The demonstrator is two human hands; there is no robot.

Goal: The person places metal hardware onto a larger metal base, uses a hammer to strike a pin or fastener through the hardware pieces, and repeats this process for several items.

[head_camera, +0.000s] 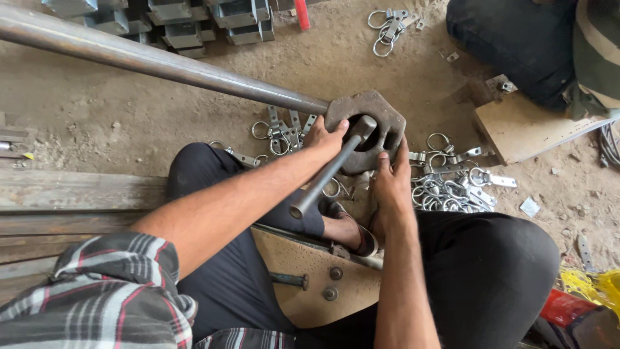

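**benchrat:** Taking the heavy hexagonal block (365, 129) as the landmark: it sits on the dirt floor just past your knees, dead centre in front of you. Your left hand (325, 137) is pressed against its near-left edge, fingers curled around the top of the short steel rod (329, 169) right where the rod goes into the block's hole. Your right hand (391, 184) is flat against the near-right edge, fingers straight and spread, not gripping anything, just bracing.

**pipefitter_k:** Which way does the rod run?

**benchrat:** Its long axis slants from the hole back and down-left toward your lap, free end hanging over your left thigh. So it lies on the near side of the block, and your left hand is the one on it; the right is close but only touches the block. I can't tell how tight the left is closed, since the fingers are partly hidden behind the rod.

**pipefitter_k:** And the big pipe?

**benchrat:** The long steel pipe (155, 61) meets the block's far-left side and runs away up-left. Loose ring-and-plate hardware (449, 187) is piled right of the block, more of it just left, and a wooden board (523, 126) lies further right.
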